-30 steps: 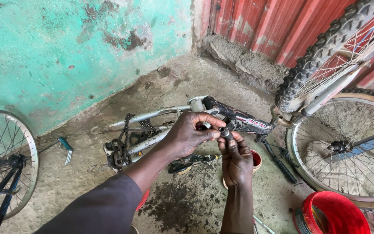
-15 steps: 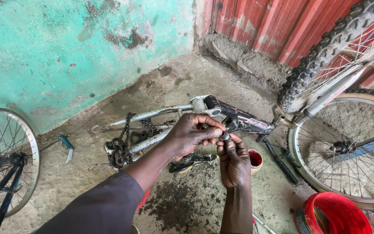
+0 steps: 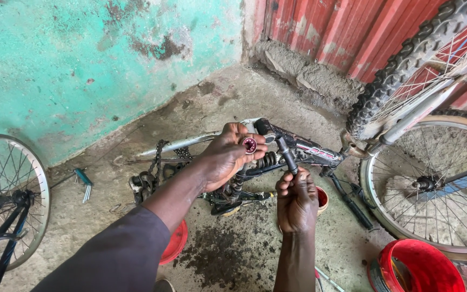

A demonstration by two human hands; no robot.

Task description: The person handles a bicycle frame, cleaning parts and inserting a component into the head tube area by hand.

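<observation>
The lower end of the dark axle [image 3: 287, 156] is hidden inside the right hand [image 3: 297, 200]. The bicycle frame [image 3: 298, 153] on the floor is partly covered by both hands. At the lower right edge the red bucket [image 3: 422, 267] is cut off, and at the far left the wheel [image 3: 6, 200].

Left hand [image 3: 228, 157] raised, fingers curled in pinch, arm sleeved. Right hand [image 3: 297, 197] fisted below, forearm bare, upright.

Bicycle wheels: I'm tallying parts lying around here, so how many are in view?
3, all cut by the frame edge: a bare-rimmed wheel at far left, a knobby-tyred wheel upper right, and a smooth-tyred wheel below it. More may lie out of view.
</observation>
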